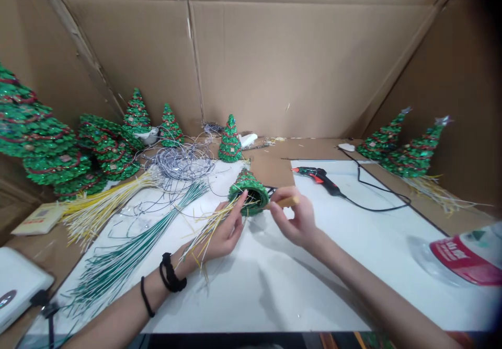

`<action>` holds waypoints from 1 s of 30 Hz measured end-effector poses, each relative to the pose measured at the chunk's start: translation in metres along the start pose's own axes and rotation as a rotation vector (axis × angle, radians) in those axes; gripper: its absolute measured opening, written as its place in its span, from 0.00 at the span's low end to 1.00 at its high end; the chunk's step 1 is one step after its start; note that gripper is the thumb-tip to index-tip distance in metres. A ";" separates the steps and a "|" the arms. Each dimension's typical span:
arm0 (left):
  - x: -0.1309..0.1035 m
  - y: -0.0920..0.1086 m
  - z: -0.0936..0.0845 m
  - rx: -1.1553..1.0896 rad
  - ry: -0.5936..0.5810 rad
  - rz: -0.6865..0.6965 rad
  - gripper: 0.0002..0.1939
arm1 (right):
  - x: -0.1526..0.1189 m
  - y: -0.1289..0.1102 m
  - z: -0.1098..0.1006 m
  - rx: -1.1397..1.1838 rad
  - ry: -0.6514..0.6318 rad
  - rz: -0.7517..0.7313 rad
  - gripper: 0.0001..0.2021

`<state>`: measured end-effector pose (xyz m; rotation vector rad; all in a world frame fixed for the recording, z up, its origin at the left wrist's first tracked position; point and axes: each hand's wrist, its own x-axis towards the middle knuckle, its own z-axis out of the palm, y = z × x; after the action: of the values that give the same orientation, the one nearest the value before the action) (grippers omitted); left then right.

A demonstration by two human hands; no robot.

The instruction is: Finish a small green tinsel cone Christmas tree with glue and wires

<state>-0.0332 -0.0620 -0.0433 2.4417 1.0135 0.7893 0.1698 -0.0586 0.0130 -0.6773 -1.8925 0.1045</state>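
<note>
Apparently part-done, with strands [206, 227] in tree [248, 183] but ends loose — pinching handle [288, 201] in right hand [296, 221], left hand [224, 238] grip unclear.

Between the forearms, the white board [282, 299] lies open up to its near edge. Right of the right hand [296, 216], more bare board leaves passage until the plastic bottle [465, 260]; the glue gun [323, 180] and its black cord [372, 210] cross the way behind. Leftward, green wire stems [129, 257] and tangled lavender wire [182, 161] obstruct, though gaps among the blurred strands are hard to judge.
</note>
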 end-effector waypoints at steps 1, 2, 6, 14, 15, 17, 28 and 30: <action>0.000 0.000 0.000 -0.002 0.006 0.007 0.36 | -0.003 0.002 0.007 -0.026 0.008 -0.041 0.03; 0.001 0.001 0.001 -0.004 0.008 0.010 0.37 | -0.007 0.005 0.012 -0.048 0.014 -0.055 0.03; 0.002 0.005 0.001 -0.008 0.020 0.014 0.38 | -0.026 0.017 0.020 -0.114 0.032 0.062 0.04; 0.002 0.006 0.003 -0.008 0.019 -0.011 0.39 | -0.028 0.019 0.025 -0.096 0.039 0.166 0.03; 0.002 0.005 0.003 -0.002 0.013 -0.011 0.39 | -0.028 0.018 0.025 -0.098 0.039 0.162 0.03; 0.002 0.005 0.003 0.008 0.014 -0.004 0.39 | -0.028 0.017 0.025 -0.105 0.039 0.156 0.04; 0.002 0.006 0.002 0.005 0.047 0.025 0.40 | -0.026 0.012 0.026 -0.124 0.029 0.196 0.03; 0.003 0.006 0.002 0.006 0.047 0.028 0.40 | -0.025 0.012 0.026 -0.120 0.027 0.212 0.03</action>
<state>-0.0275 -0.0643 -0.0404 2.4577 1.0023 0.8577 0.1586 -0.0551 -0.0235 -0.9561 -1.8072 0.1167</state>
